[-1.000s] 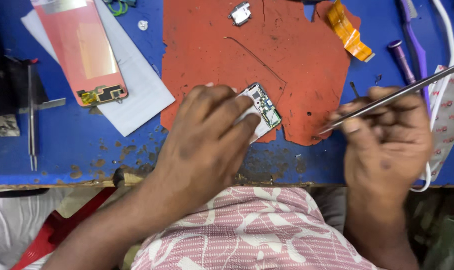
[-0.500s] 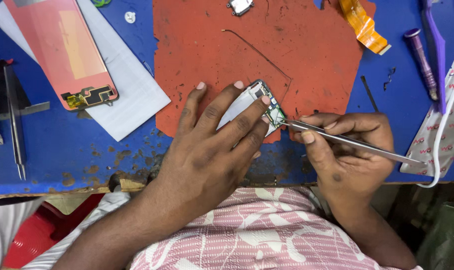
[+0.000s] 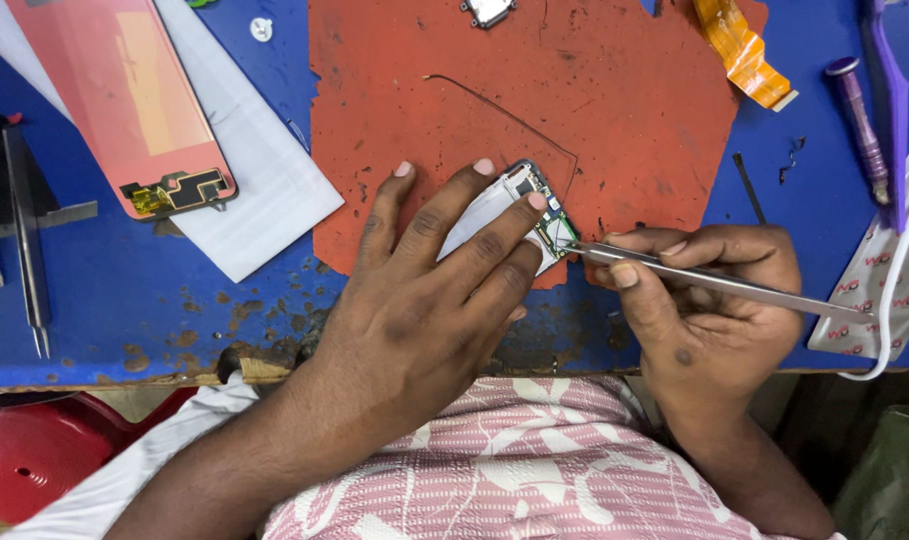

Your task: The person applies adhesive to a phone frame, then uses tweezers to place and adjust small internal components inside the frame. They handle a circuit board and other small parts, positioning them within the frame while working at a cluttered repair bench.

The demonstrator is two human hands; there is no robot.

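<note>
My left hand lies flat over a small white circuit board at the front edge of the red work mat, fingers spread and pressing the board down. My right hand grips metal tweezers like a pen. Their tips touch the board's right edge beside my left fingertips. Most of the board is hidden under my left fingers.
A pink phone screen panel lies on white paper at the left. Another pair of tweezers rests far left. An orange flex ribbon, purple tools, a small metal part, a thin wire and a white cable are on the blue bench.
My right hand has swung the tweezers from raised and away down to the board's edge. My left hand has spread flatter over the board. The view has shifted slightly.
</note>
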